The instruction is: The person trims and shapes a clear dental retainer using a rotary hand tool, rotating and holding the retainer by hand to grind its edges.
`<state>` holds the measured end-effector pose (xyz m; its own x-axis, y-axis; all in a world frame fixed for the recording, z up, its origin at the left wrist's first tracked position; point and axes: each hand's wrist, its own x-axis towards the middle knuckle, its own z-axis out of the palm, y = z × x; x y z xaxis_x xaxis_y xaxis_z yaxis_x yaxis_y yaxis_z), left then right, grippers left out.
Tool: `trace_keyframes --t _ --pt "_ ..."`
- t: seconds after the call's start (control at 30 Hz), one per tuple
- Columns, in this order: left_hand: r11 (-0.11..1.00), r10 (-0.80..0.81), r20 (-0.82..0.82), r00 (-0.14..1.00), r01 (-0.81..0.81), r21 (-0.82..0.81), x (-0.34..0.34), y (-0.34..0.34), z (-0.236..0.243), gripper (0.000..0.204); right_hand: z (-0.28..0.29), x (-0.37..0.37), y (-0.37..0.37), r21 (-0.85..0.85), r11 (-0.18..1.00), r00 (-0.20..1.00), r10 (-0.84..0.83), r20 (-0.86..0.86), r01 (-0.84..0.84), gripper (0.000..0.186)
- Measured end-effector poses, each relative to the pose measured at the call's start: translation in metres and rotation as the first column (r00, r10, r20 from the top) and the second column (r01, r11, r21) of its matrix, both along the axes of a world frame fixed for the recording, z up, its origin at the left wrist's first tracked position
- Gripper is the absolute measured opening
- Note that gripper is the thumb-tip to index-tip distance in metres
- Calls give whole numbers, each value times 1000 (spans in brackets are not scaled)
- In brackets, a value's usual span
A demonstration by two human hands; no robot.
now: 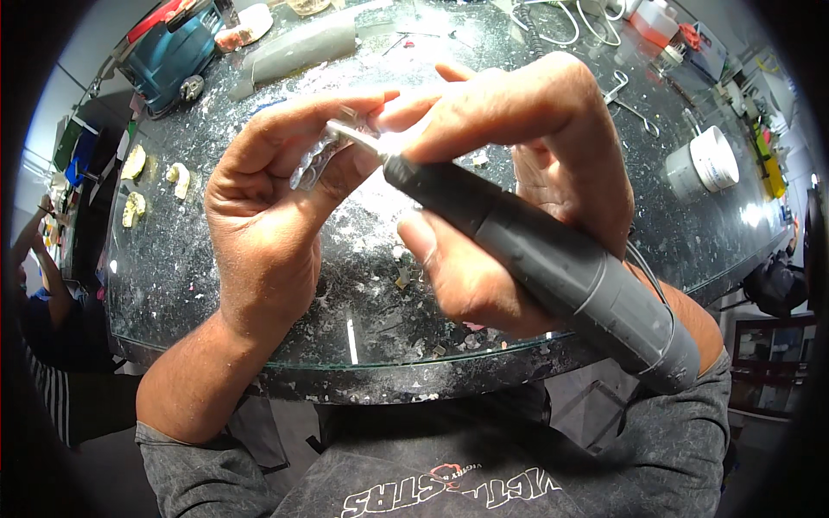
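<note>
My left hand [263, 194] is closed around a small, clear, tooth-shaped plastic piece [309, 166], which looks like a dental aligner. Its far part is hidden by the fingers. My right hand [566, 142] grips a thick black rotary handpiece [544, 250], with the thumb along its near side and the fingers over the top. A pale pointed bit [350, 132] at the handpiece's tip lies against or just over the clear piece; I cannot tell whether they touch. Both hands are close together above the dusty dark tabletop [173, 285].
Several yellowish dental casts [179, 180] lie at the left. Behind them stands a teal machine [173, 56], beside a grey cylinder [302, 47]. A white tub [713, 161], a ring-handled metal tool [633, 110] and a bottle of pink liquid [654, 24] are on the right. Another person's arm [47, 259] shows far left.
</note>
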<state>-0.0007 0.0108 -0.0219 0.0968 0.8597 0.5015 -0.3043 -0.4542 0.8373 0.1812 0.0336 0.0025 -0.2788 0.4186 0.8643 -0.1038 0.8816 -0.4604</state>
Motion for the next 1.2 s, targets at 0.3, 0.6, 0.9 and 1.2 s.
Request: trace_keyframes --t 0.3,0.6,0.9,1.2 --pt "999 21 -5 1000 -21 44 3 -2 2 33 0 16 10 -22 998 993 57 99 -55 37" --pt "983 36 82 996 -21 -182 3 4 0 33 -8 5 3 -565 822 994 107 35 -69 32" --pt "934 -85 121 989 121 -337 -2 5 5 38 -10 9 9 -685 693 973 196 -122 -226 34" --pt "897 -239 94 967 257 -360 -10 10 12 55 -9 16 22 -585 808 997 81 -8 -70 33"
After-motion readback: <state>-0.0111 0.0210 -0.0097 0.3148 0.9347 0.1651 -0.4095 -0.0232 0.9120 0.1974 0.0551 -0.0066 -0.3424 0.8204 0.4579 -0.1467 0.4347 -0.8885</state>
